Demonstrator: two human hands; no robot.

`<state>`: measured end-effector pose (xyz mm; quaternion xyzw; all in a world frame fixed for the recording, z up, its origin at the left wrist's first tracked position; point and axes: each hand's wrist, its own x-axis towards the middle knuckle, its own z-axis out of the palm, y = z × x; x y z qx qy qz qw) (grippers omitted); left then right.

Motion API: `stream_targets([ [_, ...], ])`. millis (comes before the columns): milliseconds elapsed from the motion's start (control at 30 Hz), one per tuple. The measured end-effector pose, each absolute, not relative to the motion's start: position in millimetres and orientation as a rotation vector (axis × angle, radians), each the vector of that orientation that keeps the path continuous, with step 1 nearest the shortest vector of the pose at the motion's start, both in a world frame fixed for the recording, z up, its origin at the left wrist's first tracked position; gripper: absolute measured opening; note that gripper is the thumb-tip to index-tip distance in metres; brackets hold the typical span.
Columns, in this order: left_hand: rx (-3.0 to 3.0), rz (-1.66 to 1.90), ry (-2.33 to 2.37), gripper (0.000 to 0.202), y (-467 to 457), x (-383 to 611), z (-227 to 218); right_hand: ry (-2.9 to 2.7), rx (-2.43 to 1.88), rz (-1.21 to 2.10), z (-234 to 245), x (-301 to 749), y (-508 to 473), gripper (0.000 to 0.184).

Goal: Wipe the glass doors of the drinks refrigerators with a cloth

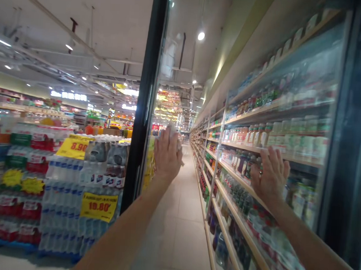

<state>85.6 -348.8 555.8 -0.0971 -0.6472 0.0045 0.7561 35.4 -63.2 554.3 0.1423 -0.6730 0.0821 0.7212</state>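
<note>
In front of me is a glass door [192, 184] with a black frame [141, 108], apparently that of a drinks cooler. My left hand [168, 152] presses a whitish cloth [172, 129] to the glass near the frame. Only scraps of this cloth show past the fingers, so its shape is hidden. Farther right, my right hand [270, 175] has its fingers spread and holds nothing. It wears a ring and appears to rest flat against the pane.
Shelves of bottled drinks [247, 135] show in or through the glass; I cannot tell which. Shrink-wrapped bottle packs [62, 209] are stacked at the left with yellow price signs [99, 206]. A dark vertical edge [349, 121] stands at the right.
</note>
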Motion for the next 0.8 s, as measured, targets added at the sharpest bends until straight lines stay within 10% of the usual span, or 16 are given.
stream_targets([
  [167,-0.672,0.466,-1.476,0.052,-355,91,569,-1.493,0.304,0.180,555,38,-64,0.057],
  [667,-0.183,-0.007,-1.424,0.048,-381,89,582,-1.497,0.310,0.181,554,36,-64,0.054],
  [800,-0.563,0.322,-1.458,0.046,-374,90,578,-1.483,0.301,0.182,554,36,-64,0.054],
])
